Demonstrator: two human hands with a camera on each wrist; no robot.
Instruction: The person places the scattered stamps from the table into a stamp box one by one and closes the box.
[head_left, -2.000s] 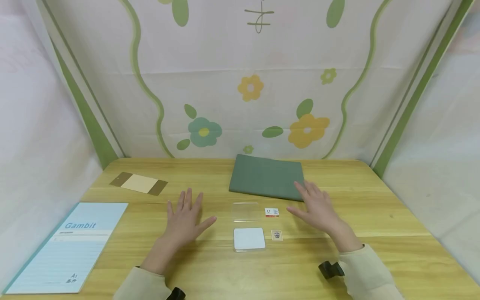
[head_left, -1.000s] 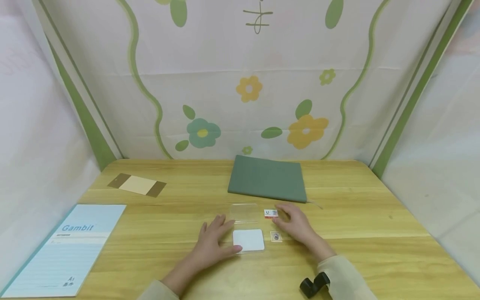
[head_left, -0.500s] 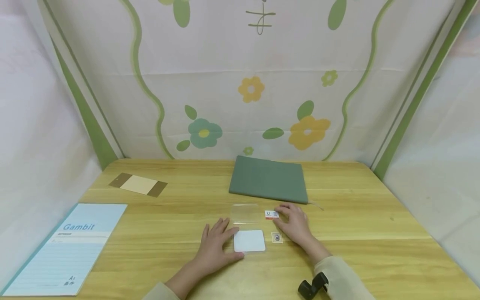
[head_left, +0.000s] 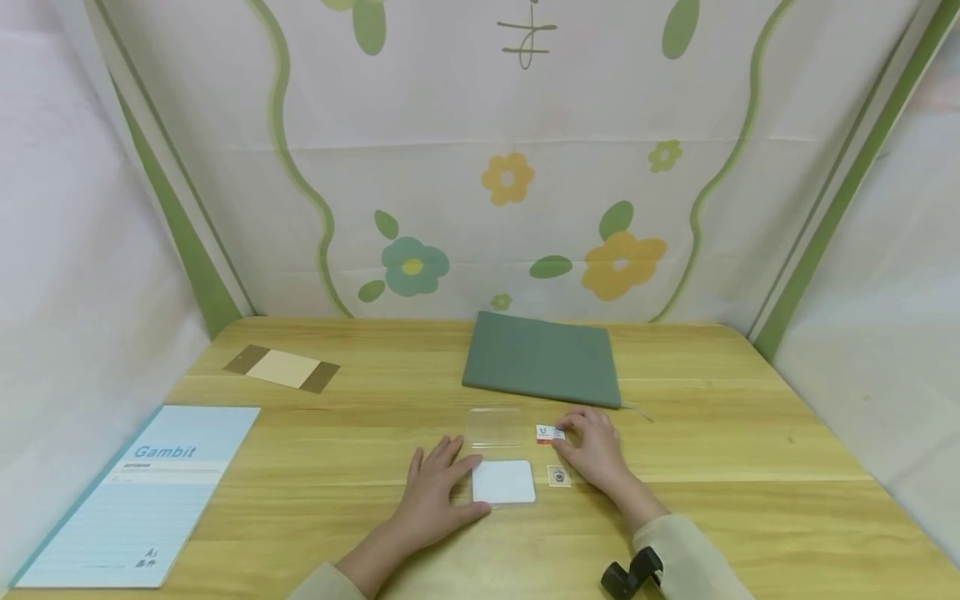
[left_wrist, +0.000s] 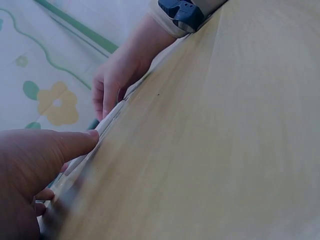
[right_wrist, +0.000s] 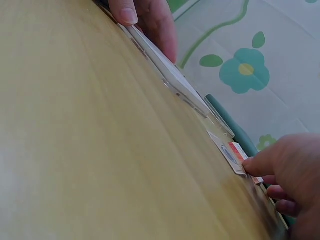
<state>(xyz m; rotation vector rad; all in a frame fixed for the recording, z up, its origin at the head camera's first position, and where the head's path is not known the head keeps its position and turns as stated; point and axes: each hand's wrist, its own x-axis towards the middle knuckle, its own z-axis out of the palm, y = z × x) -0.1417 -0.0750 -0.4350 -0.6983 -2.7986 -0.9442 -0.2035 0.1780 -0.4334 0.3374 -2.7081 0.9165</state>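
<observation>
In the head view my left hand (head_left: 431,492) is at the left end of a shallow clear plastic box with a white insert (head_left: 504,482). Its thumb and index finger hold the box at its near and far corners. My right hand (head_left: 596,448) pinches the right end of a small white-and-red printed card (head_left: 546,434) between thumb and index finger; the card lies at table level. Nearer me lies a small square stamp-like picture (head_left: 558,476), beside the box. A clear plastic lid (head_left: 495,427) lies just beyond the box. The right wrist view shows the card (right_wrist: 238,148) partly under the fingertips.
A green notebook (head_left: 543,358) with a ribbon lies beyond the hands. At the left are a pale blue Gambit notepad (head_left: 142,500) and a brown-and-cream card strip (head_left: 282,368). Flowered cloth (head_left: 510,233) hangs behind the wooden table.
Both hands came inward from their spread positions, the left to the plastic box and the right to the small white-and-red card. Over the last half second they have barely moved.
</observation>
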